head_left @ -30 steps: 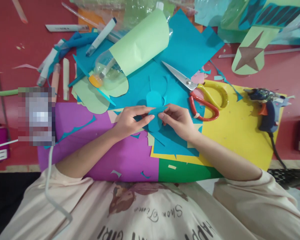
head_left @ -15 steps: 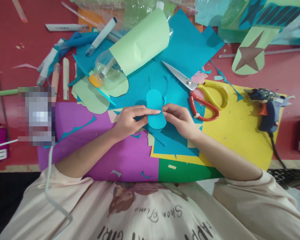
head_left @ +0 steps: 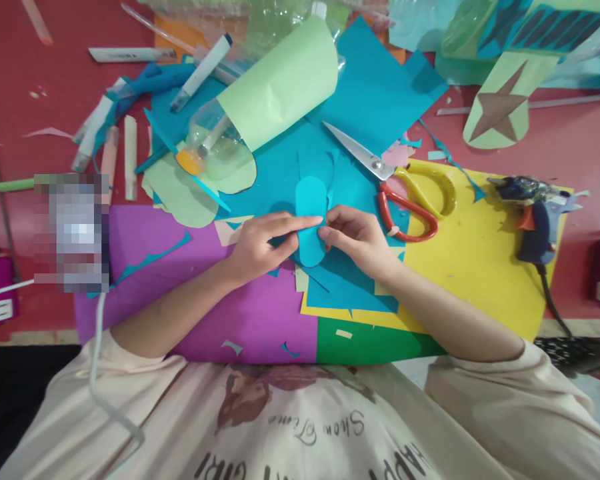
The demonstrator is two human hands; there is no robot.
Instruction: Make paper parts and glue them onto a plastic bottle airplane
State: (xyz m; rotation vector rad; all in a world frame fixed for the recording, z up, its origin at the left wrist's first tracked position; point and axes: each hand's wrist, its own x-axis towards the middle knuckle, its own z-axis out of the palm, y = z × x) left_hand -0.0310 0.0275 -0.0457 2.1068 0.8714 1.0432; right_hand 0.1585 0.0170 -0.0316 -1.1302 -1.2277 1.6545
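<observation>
A bright blue oval paper cutout point(head_left: 311, 199) is held above darker blue paper point(head_left: 275, 180) in the middle of the table. From the left, my left hand point(head_left: 263, 247) grips the cutout, its index finger lying across the front and the thumb at the edge. My right hand point(head_left: 357, 237) pinches the cutout's right edge between thumb and fingers. Scissors point(head_left: 380, 167) with one red and one yellow handle lie just beyond my right hand, blades parted slightly or closed, I cannot tell.
A plastic bottle wrapped in light green paper point(head_left: 285, 83) lies behind my hands. Several markers point(head_left: 203, 72) are scattered at the upper left. To the right, a glue gun point(head_left: 537, 227) rests on yellow paper point(head_left: 460, 267). Purple paper point(head_left: 260, 320) spreads under my left arm.
The cutout has turned slightly and looks narrower, its lower end now a little lower. My right thumb has shifted left onto its edge.
</observation>
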